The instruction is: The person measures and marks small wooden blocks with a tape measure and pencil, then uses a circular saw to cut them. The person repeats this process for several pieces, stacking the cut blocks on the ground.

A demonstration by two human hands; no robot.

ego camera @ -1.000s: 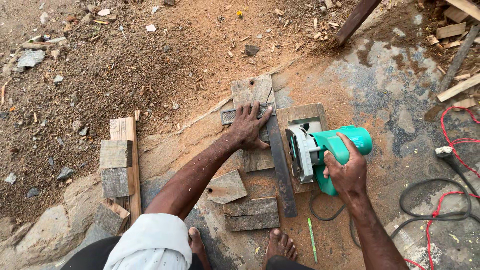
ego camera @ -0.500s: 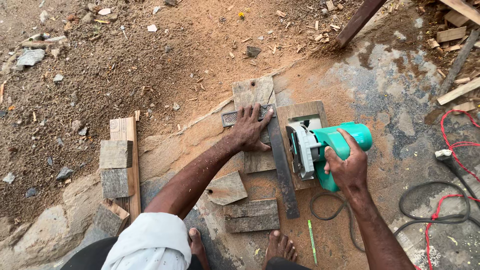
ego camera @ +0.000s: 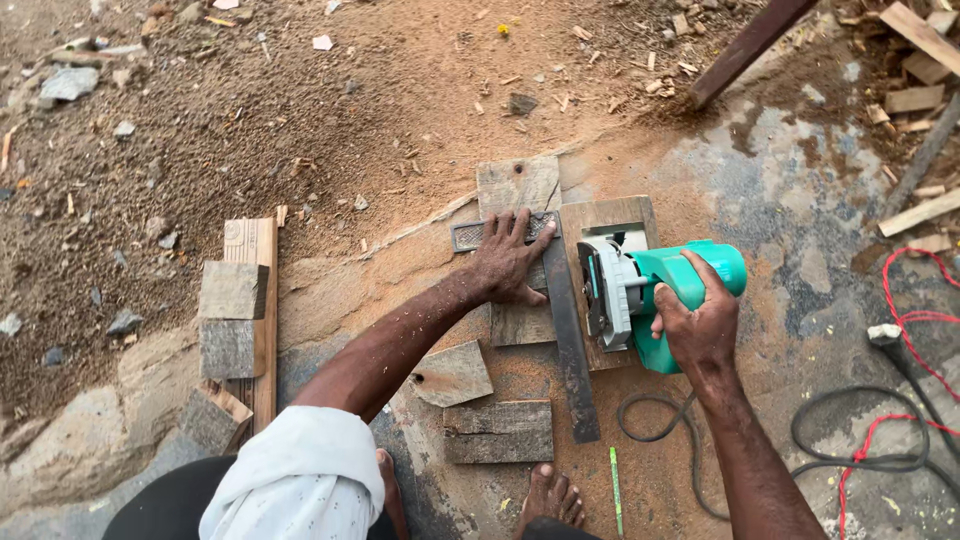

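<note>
We press our left hand (ego camera: 508, 262) flat on the plank (ego camera: 520, 250), right hand (ego camera: 700, 325) clamped on the green saw (ego camera: 650, 295) — a slip could bring fingers near the blade.

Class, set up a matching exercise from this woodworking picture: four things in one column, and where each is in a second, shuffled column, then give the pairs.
Things
1. circular saw
2. metal square
3. green pencil
4. red cable

Places
A. far right on the ground
B. under the left hand
C. in the right hand
D. beside the bare foot

Pairs: 1-C, 2-B, 3-D, 4-A
</note>
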